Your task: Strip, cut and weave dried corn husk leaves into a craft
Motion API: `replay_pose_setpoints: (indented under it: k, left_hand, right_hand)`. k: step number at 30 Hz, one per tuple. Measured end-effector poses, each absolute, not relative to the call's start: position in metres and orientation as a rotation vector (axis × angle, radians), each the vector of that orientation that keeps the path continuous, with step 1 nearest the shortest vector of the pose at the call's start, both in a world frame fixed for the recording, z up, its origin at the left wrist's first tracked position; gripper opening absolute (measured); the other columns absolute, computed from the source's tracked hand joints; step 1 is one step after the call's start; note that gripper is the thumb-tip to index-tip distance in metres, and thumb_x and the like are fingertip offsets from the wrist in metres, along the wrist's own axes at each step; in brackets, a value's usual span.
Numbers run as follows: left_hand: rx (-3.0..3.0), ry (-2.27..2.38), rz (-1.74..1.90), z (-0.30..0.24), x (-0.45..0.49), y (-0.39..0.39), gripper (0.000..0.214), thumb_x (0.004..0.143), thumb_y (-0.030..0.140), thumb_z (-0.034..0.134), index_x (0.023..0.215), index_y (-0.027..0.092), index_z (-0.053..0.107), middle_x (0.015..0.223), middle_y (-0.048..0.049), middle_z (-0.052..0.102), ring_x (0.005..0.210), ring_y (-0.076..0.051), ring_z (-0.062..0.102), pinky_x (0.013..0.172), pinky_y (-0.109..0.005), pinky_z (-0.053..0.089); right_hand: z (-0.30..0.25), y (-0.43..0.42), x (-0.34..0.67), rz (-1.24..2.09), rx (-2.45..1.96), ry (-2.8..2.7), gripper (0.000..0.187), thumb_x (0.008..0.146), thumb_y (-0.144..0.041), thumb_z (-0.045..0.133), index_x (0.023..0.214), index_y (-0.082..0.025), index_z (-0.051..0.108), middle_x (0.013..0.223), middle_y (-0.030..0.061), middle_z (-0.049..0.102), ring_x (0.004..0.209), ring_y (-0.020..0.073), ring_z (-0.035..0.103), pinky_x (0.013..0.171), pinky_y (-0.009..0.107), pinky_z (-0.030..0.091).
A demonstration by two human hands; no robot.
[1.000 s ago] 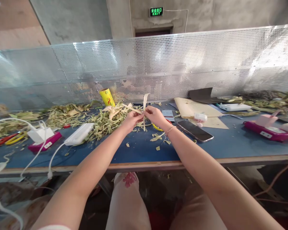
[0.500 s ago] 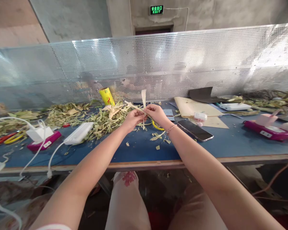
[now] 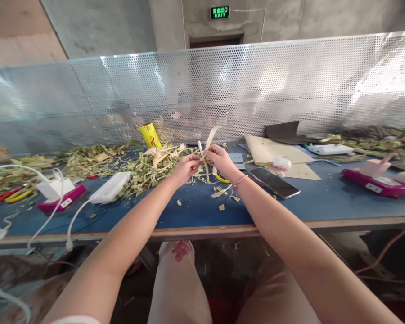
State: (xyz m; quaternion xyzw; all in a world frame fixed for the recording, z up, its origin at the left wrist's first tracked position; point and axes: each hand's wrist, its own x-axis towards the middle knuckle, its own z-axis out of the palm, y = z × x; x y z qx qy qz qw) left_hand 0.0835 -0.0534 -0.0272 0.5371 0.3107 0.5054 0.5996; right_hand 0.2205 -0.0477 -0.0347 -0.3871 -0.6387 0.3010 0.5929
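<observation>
Over the table's middle my right hand (image 3: 220,159) pinches pale dried plant strips (image 3: 211,136), crossed between the fingers. Their flat ends stick up above the hand, and other ends hang below it. My left hand (image 3: 186,168) is closed close beside it, thumb and finger pinched at the strips' left side. The fingers hide the crossing itself in part. A loose heap of dried greenish plant strips (image 3: 148,168) lies just left of the hands. Beneath my right hand shows part of a yellow ring-shaped handle (image 3: 222,178).
A black phone (image 3: 275,182) lies right of my hands, near a white earbud case (image 3: 282,164) and tan paper (image 3: 273,150). A yellow can (image 3: 150,135) stands tilted behind the heap. Left are a white power bank (image 3: 110,187) and a magenta box (image 3: 61,199). A perforated metal screen (image 3: 219,90) closes the back.
The strips in my hands have turned: the one lying leftward now stands up, and the upright one leans right. My left hand has shifted slightly left of my right.
</observation>
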Motion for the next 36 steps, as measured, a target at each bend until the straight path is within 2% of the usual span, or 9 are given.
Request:
replay_pose_setpoints:
  k: [4,10,16,20,28,36]
  left_hand:
    - [1.252,0.735,1.151,-0.026,0.084,-0.055,0.009,0.062,0.004,0.053,0.057,0.011,0.052,0.053,-0.0035,0.055,0.039,-0.002,0.032,0.041,-0.018,0.02]
    - [1.308,0.731,1.207,-0.026,0.083,-0.054,0.005,0.06,0.007,0.057,0.059,0.011,0.054,0.051,-0.0018,0.054,0.039,-0.001,0.031,0.041,-0.017,0.02]
    - [1.366,0.714,1.251,-0.025,0.081,-0.054,0.006,0.058,0.01,0.062,0.062,0.012,0.058,0.045,0.0038,0.044,0.038,-0.002,0.031,0.041,-0.019,0.015]
    - [1.362,0.697,1.267,-0.022,0.082,-0.056,0.006,0.057,0.012,0.063,0.062,0.012,0.06,0.043,0.0056,0.04,0.038,-0.002,0.029,0.042,-0.02,0.016]
    - [1.424,0.671,1.312,-0.026,0.08,-0.052,0.013,0.054,0.018,0.066,0.067,0.013,0.064,0.044,0.006,0.042,0.038,-0.002,0.029,0.041,-0.021,0.014]
    - [1.425,0.701,1.284,-0.024,0.079,-0.053,0.013,0.055,0.022,0.068,0.062,0.014,0.059,0.039,0.0085,0.033,0.036,-0.002,0.025,0.04,-0.02,0.014]
  right_hand:
    - [-0.033,-0.051,0.22,0.677,-0.843,-1.491,0.023,0.074,-0.036,0.052,0.063,-0.02,0.04,0.055,-0.0047,0.033,0.054,0.0098,0.034,0.051,0.023,0.029]
    - [-0.033,-0.052,0.221,0.622,-0.759,-1.476,0.025,0.074,-0.033,0.052,0.061,-0.02,0.037,0.056,-0.0053,0.03,0.053,0.0085,0.029,0.051,0.023,0.025]
    - [-0.03,-0.054,0.221,0.593,-0.709,-1.454,0.022,0.074,-0.033,0.053,0.062,-0.019,0.042,0.056,-0.005,0.034,0.053,0.0081,0.03,0.05,0.023,0.025]
    - [-0.028,-0.057,0.22,0.595,-0.67,-1.446,0.019,0.075,-0.032,0.054,0.064,-0.019,0.045,0.057,-0.005,0.035,0.053,0.0076,0.031,0.05,0.023,0.026]
    - [-0.028,-0.06,0.219,0.578,-0.647,-1.439,0.023,0.077,-0.031,0.053,0.062,-0.019,0.04,0.055,-0.0058,0.033,0.051,0.0071,0.03,0.051,0.023,0.026]
    - [-0.028,-0.065,0.217,0.501,-0.631,-1.509,0.025,0.078,-0.03,0.053,0.061,-0.019,0.037,0.056,-0.0058,0.03,0.052,0.0074,0.028,0.051,0.024,0.025]
